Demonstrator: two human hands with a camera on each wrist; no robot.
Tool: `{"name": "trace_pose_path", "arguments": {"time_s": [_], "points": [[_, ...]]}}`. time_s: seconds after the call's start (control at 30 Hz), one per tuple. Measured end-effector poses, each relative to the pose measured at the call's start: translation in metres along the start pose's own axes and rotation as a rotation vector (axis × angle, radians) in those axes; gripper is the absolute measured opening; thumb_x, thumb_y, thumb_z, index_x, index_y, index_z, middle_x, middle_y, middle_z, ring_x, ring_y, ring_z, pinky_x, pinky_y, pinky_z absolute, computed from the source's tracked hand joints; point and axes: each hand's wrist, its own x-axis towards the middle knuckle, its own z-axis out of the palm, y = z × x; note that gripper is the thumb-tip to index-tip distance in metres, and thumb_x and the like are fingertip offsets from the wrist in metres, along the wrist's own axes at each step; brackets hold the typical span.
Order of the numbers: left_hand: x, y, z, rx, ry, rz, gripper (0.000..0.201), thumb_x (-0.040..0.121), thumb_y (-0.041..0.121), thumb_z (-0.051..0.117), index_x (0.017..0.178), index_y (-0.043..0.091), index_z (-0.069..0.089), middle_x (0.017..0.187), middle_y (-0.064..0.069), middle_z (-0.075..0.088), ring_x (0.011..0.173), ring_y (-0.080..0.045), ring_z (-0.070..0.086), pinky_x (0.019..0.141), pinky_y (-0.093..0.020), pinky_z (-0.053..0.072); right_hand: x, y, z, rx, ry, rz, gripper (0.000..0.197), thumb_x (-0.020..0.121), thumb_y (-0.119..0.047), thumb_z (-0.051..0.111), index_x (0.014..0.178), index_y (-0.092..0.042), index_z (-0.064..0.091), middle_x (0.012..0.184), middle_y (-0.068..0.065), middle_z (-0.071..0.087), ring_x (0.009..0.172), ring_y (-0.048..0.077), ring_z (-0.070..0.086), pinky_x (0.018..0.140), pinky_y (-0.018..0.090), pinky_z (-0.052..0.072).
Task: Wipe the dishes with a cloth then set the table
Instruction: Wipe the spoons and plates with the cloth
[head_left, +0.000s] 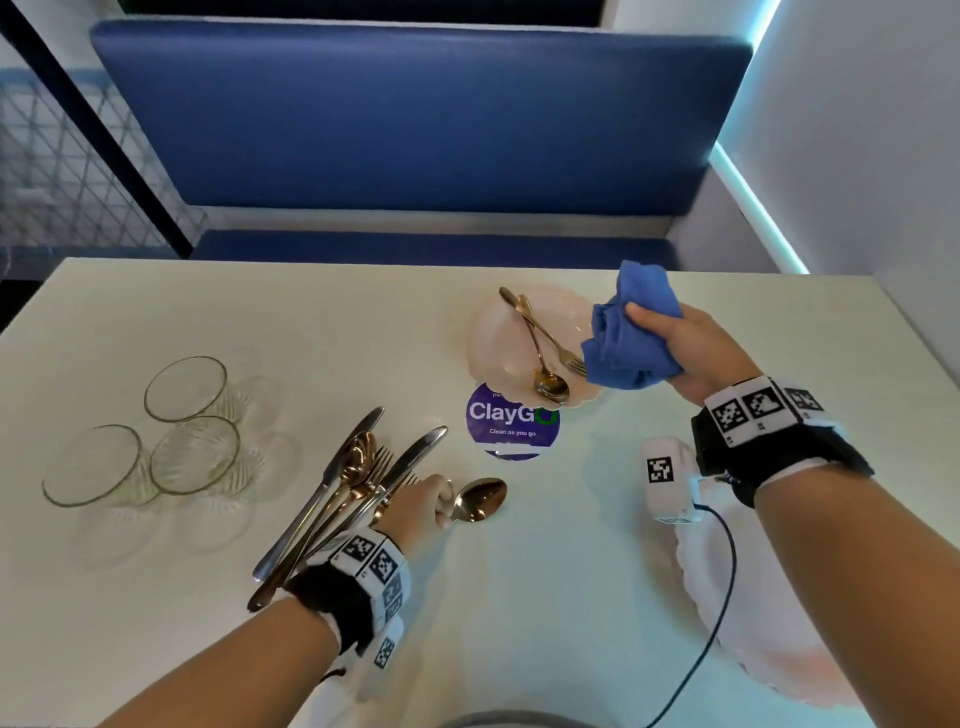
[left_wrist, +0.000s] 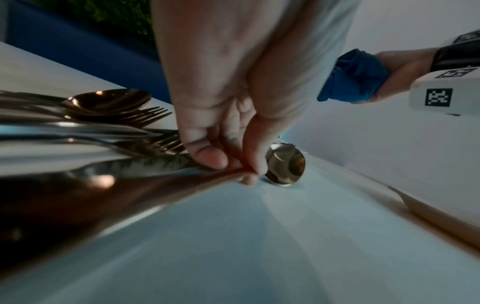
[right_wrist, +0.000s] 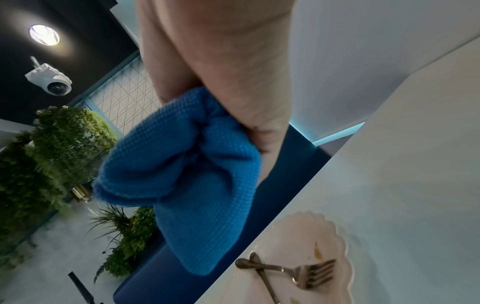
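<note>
My left hand (head_left: 441, 501) pinches the handle of a gold spoon (head_left: 480, 499) that lies on the white table (head_left: 571, 571), just right of a pile of knives, forks and spoons (head_left: 353, 483). The left wrist view shows the left hand (left_wrist: 233, 166) nipping the handle behind the spoon bowl (left_wrist: 285, 164). My right hand (head_left: 670, 338) grips a bunched blue cloth (head_left: 628, 332) above the right rim of a pale scalloped plate (head_left: 493, 343). A gold spoon and fork (head_left: 540, 343) lie crossed on that plate. In the right wrist view the cloth (right_wrist: 182, 174) hangs over the plate (right_wrist: 298, 236) and fork (right_wrist: 311, 271).
Three clear glasses (head_left: 184, 387) stand in a cluster at the table's left. A second scalloped plate (head_left: 753, 623) lies near the front right, under my right forearm. A round purple sticker (head_left: 511, 421) marks the table's middle. A blue bench (head_left: 415, 114) runs behind the far edge.
</note>
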Motion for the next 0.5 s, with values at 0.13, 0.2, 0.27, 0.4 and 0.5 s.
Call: {"name": "trace_pose_path", "arguments": {"time_s": [0.13,0.2,0.27,0.4,0.5], "points": [[0.004,0.007,-0.007,0.054,0.014,0.032,0.014,0.085,0.004,0.057,0.099,0.008,0.057,0.081,0.002,0.059,0.083,-0.013,0.058,0.073,-0.017,0.046,0.005,-0.003,-0.012,0.005,0.023,0.014,0.043,0.087,-0.023,0.064,0.119,0.003,0.057,0.115,0.019,0.064,0.106,0.028,0.062,0.095,0.040,0.049],[0.010,0.015,-0.015,0.101,0.044,0.043,0.017,0.085,0.007,0.059,0.102,0.007,0.057,0.082,0.003,0.058,0.082,-0.012,0.057,0.078,-0.022,0.045,0.006,-0.004,-0.015,0.016,0.030,0.023,0.043,0.087,-0.025,0.063,0.120,0.002,0.056,0.117,0.019,0.064,0.109,0.029,0.062,0.095,0.041,0.050],[0.023,0.030,-0.025,0.083,0.091,0.041,0.019,0.086,0.011,0.061,0.104,0.009,0.058,0.087,0.003,0.060,0.082,-0.010,0.057,0.077,-0.020,0.043,0.007,-0.004,-0.017,0.073,0.013,0.038,0.041,0.091,-0.026,0.057,0.124,0.000,0.053,0.115,0.014,0.064,0.107,0.025,0.062,0.087,0.034,0.054],[0.065,0.072,-0.049,-0.023,0.182,0.045,0.013,0.089,0.013,0.057,0.098,0.009,0.066,0.100,-0.003,0.066,0.086,-0.015,0.059,0.077,-0.021,0.045,0.009,-0.004,-0.022,0.234,-0.084,0.126,0.040,0.096,-0.035,0.044,0.130,-0.014,0.047,0.119,0.005,0.061,0.108,0.019,0.059,0.088,0.040,0.051],[0.106,0.104,-0.059,-0.066,0.211,0.035,0.022,0.090,0.013,0.053,0.101,0.006,0.070,0.107,-0.008,0.068,0.100,-0.022,0.061,0.087,-0.027,0.046,0.013,0.001,-0.030,0.272,-0.101,0.150,0.041,0.097,-0.035,0.042,0.133,-0.016,0.044,0.123,0.004,0.059,0.110,0.018,0.059,0.086,0.038,0.052]]}}
